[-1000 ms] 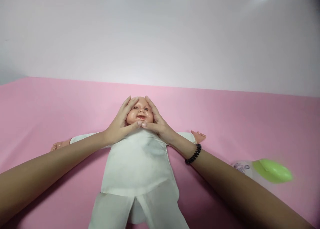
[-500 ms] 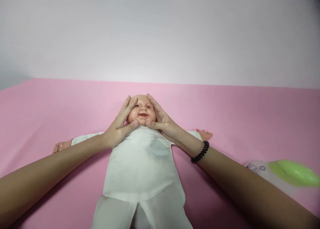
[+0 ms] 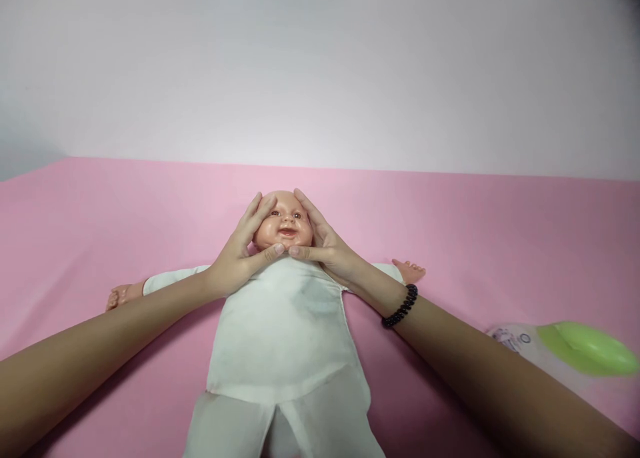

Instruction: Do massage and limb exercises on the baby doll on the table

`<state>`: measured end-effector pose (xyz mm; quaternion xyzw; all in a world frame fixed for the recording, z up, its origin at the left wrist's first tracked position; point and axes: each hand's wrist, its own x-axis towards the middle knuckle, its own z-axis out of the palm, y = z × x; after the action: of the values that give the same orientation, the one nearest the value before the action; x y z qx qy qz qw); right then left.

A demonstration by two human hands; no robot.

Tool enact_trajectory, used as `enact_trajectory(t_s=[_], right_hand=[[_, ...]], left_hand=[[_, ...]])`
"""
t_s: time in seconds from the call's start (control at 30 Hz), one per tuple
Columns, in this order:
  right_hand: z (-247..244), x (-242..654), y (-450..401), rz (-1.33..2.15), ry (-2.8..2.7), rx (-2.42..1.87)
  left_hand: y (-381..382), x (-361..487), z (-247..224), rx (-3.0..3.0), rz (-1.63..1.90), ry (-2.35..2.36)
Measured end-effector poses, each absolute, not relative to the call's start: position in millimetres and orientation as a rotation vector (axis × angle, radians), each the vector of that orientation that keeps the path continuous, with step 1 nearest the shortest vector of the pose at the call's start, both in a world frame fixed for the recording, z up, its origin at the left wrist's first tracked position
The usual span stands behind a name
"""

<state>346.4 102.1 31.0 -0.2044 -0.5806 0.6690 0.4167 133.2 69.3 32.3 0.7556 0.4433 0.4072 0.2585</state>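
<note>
A baby doll lies on its back, with its vinyl head (image 3: 285, 221) cupped between my hands. My left hand (image 3: 237, 245) wraps the head's left side in the picture, its thumb along the chin. On the other side, my right hand (image 3: 325, 241) does the same, with a black beaded bracelet (image 3: 400, 306) on its wrist. The thumbs nearly meet under the chin. The doll wears a white cloth garment (image 3: 285, 331), and my forearms cross above its arms.
The doll lies on a pink surface (image 3: 125, 225) that ends against a pale wall (image 3: 320, 78). A blurred plastic bottle with a green cap (image 3: 585, 348) lies at the right edge, beyond my right forearm.
The view has levelled and swung slightly, so the doll and bottle sit further right than a second ago. Both hands keep their hold on the head.
</note>
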Motion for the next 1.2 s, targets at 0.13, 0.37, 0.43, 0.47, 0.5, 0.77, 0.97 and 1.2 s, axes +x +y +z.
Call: enact_trajectory(t_s=[0.13, 0.37, 0.43, 0.47, 0.5, 0.77, 0.97, 1.2], right_hand=[[30.2, 346.6, 102.3, 1.690, -1.440, -0.494], [31.1, 345.2, 100.4, 1.709, -1.417, -0.494], [31.3, 344.9, 100.3, 1.708, -1.419, -0.499], [31.4, 344.8, 100.3, 1.710, -1.421, -0.501], [31.5, 344.7, 100.3, 1.712, -1.423, -0.503], [32.0, 345.1, 100.4, 1.710, -1.422, -0.508], [31.0, 346.4, 101.3, 1.725, -1.397, -0.513], [34.4, 345.0, 97.4, 1.735, -1.408, -0.515]], left_hand=[[69.8, 132.9, 32.1, 2.058, 1.094, 1.199], [70.0, 131.8, 31.7, 2.028, 1.111, 1.181], [69.5, 132.0, 32.0, 2.025, 1.113, 1.188], [69.1, 132.3, 32.0, 2.022, 1.115, 1.189], [68.7, 132.7, 32.0, 2.017, 1.116, 1.188], [68.8, 133.2, 30.3, 2.047, 1.124, 1.167], [71.7, 129.5, 30.3, 2.070, 1.132, 1.142], [64.6, 138.0, 34.3, 1.941, 1.129, 1.172]])
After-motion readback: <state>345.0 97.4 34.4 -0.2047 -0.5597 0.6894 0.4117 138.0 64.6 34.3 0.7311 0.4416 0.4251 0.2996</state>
